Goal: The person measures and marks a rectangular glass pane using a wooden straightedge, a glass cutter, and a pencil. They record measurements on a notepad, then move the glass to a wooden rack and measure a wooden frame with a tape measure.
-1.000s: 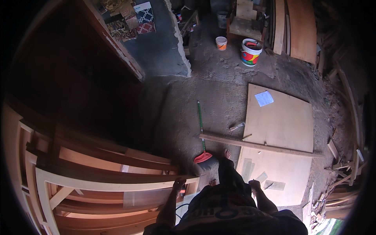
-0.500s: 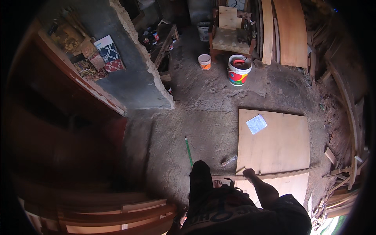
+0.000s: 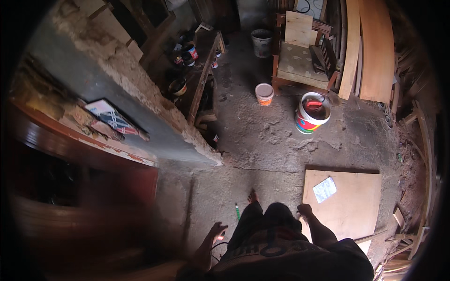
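Note:
My left hand (image 3: 218, 230) is low beside my left leg, its fingers bent around a small orange-red thing (image 3: 221, 236) whose kind I cannot make out. A thin dark cord (image 3: 216, 249) loops near that wrist. My right hand (image 3: 305, 210) is closed over the left edge of a plywood sheet (image 3: 348, 201); what its fingers hold is hidden. On the sheet lies a white paper (image 3: 325, 189). A narrow green strip (image 3: 237, 211) is on the floor ahead of my legs, near my bare foot (image 3: 253, 196).
Ahead stand an orange-and-white tub (image 3: 264, 94), a colourful paint bucket (image 3: 312, 114) with a red-handled thing in it, and a wooden chair (image 3: 300, 63). A broken-edged wall (image 3: 154, 107) rises at left. Boards (image 3: 376, 51) lean at the back right; scrap wood (image 3: 398, 217) lies right.
My view has shifted, and the plywood appears lower. My left hand has come into sight. My right hand has moved up from the long wooden strip, and the thin light stick at it no longer shows.

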